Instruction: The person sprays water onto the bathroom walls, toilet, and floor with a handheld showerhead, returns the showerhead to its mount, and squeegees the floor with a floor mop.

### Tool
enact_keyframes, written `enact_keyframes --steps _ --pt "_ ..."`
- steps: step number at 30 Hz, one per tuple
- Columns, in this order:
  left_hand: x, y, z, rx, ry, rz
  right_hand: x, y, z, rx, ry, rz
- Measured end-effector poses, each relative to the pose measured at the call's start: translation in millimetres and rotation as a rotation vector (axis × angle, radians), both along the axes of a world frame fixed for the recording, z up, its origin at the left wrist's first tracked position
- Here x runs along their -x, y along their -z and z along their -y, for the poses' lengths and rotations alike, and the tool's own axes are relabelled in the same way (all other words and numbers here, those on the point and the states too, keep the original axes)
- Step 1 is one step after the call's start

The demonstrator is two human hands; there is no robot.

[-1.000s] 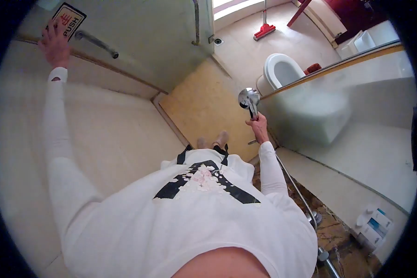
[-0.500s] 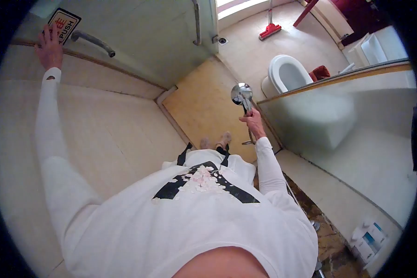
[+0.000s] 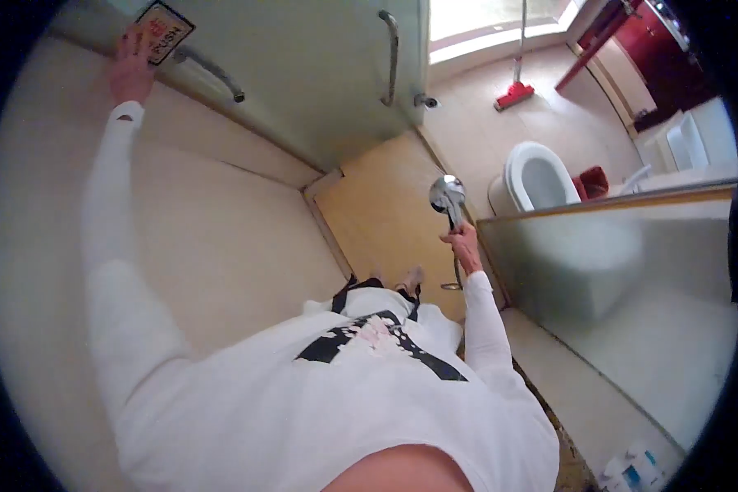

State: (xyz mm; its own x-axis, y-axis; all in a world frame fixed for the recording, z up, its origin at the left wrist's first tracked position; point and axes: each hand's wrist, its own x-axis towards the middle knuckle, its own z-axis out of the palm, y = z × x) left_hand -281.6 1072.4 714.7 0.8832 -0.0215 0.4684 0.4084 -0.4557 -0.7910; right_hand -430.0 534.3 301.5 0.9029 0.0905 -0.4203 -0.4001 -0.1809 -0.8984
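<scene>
At the upper left, my left hand (image 3: pixel 132 72) is raised with its fingers stretched out at the edge of a small sign (image 3: pixel 169 31) marked PUSH. That sign is on the frosted glass door (image 3: pixel 303 90), which has metal handles. My right hand (image 3: pixel 467 246) is wrapped round the handle of a chrome shower head (image 3: pixel 448 193), held out in front of my body above the tan floor. A metal hose (image 3: pixel 456 275) hangs below that hand. Whether my left fingertips press on the sign or the glass beside it, I cannot tell.
Past a frosted glass partition (image 3: pixel 599 254) on the right stand a white toilet (image 3: pixel 541 176) and a red bin (image 3: pixel 590 182). A red mop (image 3: pixel 514 96) stands farther back, near a red cabinet (image 3: pixel 656 61). White and blue items (image 3: pixel 631 471) sit at the lower right.
The view has tilted, so the door, toilet and mop appear lower and farther right. My left hand stays at the sign, and my right hand still holds the shower head.
</scene>
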Motion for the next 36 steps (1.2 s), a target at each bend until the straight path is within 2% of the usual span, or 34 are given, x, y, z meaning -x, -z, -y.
enact_keyframes --steps 1,2,4,6,8,10,12,16,18,19,22,24,25,28,31,34,35,36 --pt "2.2 -0.2 -1.3 0.106 0.093 0.013 -0.3 -0.2 0.7 0.018 0.021 -0.005" --pt "2.1 0.9 -7.7 0.093 0.085 0.029 0.5 0.5 -0.7 0.006 0.011 0.011" --pt "5.4 4.0 -23.3 0.16 0.299 0.04 2.2 2.7 -3.9 -0.004 0.099 0.052" --pt "13.1 15.2 -44.1 0.216 0.376 0.051 2.5 15.9 -10.6 0.079 0.123 0.121" --pt "12.7 28.1 -61.5 0.304 0.486 0.047 6.8 3.3 -17.5 0.0 0.289 0.153" --pt "18.6 34.0 -88.1 0.324 0.377 -0.02 13.1 -5.7 -33.5 0.143 0.39 0.194" --pt "25.5 39.7 -96.1 0.278 0.26 -0.021 14.2 0.4 -43.1 0.261 0.442 0.347" --pt "33.1 53.3 -94.5 0.309 0.417 0.042 10.5 7.3 -44.0 0.272 0.487 0.264" --pt "40.6 51.0 -65.6 0.21 0.241 0.115 8.7 13.7 -38.5 0.315 0.432 0.333" --pt "39.8 55.3 -54.9 0.208 0.248 0.111 6.1 18.8 -37.3 0.314 0.439 0.329" --pt "48.3 80.3 -12.1 0.362 0.504 0.349 5.6 16.7 -32.6 0.217 0.35 0.35" --pt "69.0 116.9 35.1 0.482 0.67 0.356 7.0 -10.9 -35.0 0.185 0.285 0.321" --pt "83.2 145.6 59.4 0.525 0.734 0.327 4.1 -3.4 -33.0 0.271 0.239 0.309" --pt "133.7 236.4 120.0 0.998 0.687 0.07 4.5 2.1 -26.4 0.288 0.235 0.33" --pt "189.2 351.8 121.2 1.298 0.458 -0.181 4.8 13.3 -33.8 0.311 0.335 0.329" --pt "255.8 438.3 109.6 1.543 0.064 -0.395 8.2 10.8 -33.3 0.22 0.434 0.306" --pt "279.6 479.1 96.2 1.513 -0.109 -0.548 6.8 9.1 -32.4 0.148 0.465 0.272" --pt "292.4 492.9 89.3 1.613 -0.315 -0.722 5.7 14.7 -29.9 0.156 0.466 0.274"
